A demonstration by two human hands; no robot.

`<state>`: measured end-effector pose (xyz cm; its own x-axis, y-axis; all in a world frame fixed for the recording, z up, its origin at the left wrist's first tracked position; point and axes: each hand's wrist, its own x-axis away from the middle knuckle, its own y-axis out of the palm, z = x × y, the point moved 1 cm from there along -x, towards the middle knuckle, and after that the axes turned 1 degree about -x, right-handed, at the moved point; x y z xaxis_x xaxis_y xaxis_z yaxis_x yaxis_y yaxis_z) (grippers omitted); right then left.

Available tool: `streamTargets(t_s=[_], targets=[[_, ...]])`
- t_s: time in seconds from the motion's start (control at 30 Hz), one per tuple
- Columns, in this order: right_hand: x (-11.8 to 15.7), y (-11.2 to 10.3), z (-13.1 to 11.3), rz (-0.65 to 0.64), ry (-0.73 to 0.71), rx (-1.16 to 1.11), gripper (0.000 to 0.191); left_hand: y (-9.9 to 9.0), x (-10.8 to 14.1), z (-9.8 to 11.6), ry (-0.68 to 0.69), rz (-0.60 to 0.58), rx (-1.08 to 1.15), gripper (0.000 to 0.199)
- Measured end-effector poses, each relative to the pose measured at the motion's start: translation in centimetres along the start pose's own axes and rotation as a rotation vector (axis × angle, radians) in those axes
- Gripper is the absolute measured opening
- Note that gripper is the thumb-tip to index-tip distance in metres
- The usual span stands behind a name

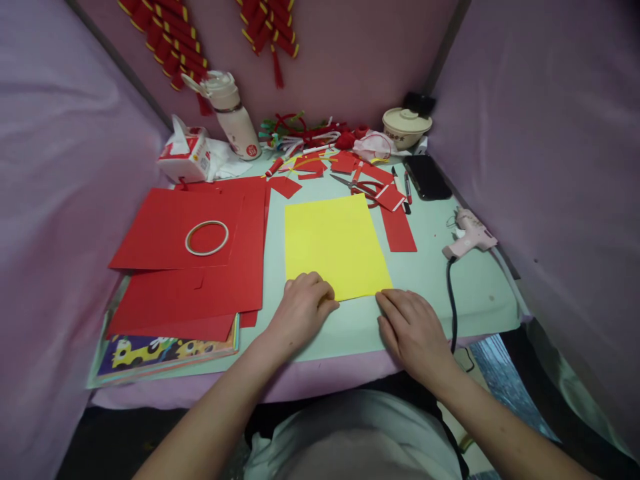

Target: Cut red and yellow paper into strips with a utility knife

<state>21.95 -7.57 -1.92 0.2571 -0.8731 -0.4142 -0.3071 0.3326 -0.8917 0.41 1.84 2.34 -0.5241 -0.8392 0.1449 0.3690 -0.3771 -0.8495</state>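
We have the yellow sheet [333,240] lying flat in the middle of the surface [313,340], its near edge toward us. Our left hand [305,303] is at the near left part of that edge, where the thumb and index finger look pressed together, pinching the paper. Our right hand [413,327] has its fingers side by side at the near right corner, the thumb apart from them; we cannot tell whether they grip it.

As far as we can judge, this sheet is barely begun: it shows no cut, and any crease along the near edge is hidden. Red paper has been cut already, for red scraps [310,165] lie at the far side around the scissors [356,187], with a red strip [399,230] right of the sheet. Large red sheets [175,227] on the left look mostly unused, a white ring [207,254] resting on them.
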Motion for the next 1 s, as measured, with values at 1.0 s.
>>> streamTargets(t_s=[1.0], targets=[[-0.8, 0.8, -3.6, -0.020, -0.017, -0.115, 0.043, 0.0, -0.3, 1.1, -0.185, 0.009, -0.090, 0.012]])
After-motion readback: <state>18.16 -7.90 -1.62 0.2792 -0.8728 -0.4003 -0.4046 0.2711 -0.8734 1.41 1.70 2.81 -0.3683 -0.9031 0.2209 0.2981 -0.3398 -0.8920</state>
